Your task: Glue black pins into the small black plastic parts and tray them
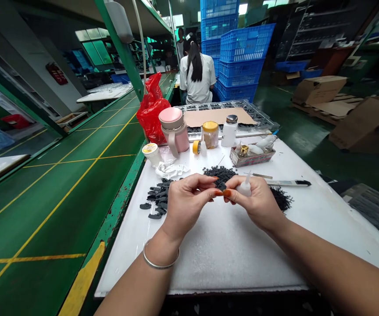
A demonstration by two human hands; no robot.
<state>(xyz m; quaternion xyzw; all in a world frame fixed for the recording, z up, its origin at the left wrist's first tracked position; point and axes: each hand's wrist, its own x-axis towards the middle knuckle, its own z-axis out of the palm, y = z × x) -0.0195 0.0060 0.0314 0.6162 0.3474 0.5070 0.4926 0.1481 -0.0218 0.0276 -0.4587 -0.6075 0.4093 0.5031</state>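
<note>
My left hand (189,199) is closed in a pinch on a small black plastic part (221,186), partly hidden by the fingertips. My right hand (257,199) meets it, thumb and finger pressed together at the same part. Tucked in that right hand is a small white dropper bottle (244,188) with a thin tip pointing up. Behind the fingers lies a heap of tiny black pieces (216,171). Curved black parts (158,197) are spread left of my left hand. Thin black sticks (282,198) lie in a pile beyond my right hand.
A pink mug (179,136), yellow-lidded jar (210,135), white pump bottle (229,131) and small box of bottles (253,157) line the white table's (235,263) back. A knife-like tool (290,183) lies right. A green conveyor (61,210) runs left; a person (198,77) sits ahead.
</note>
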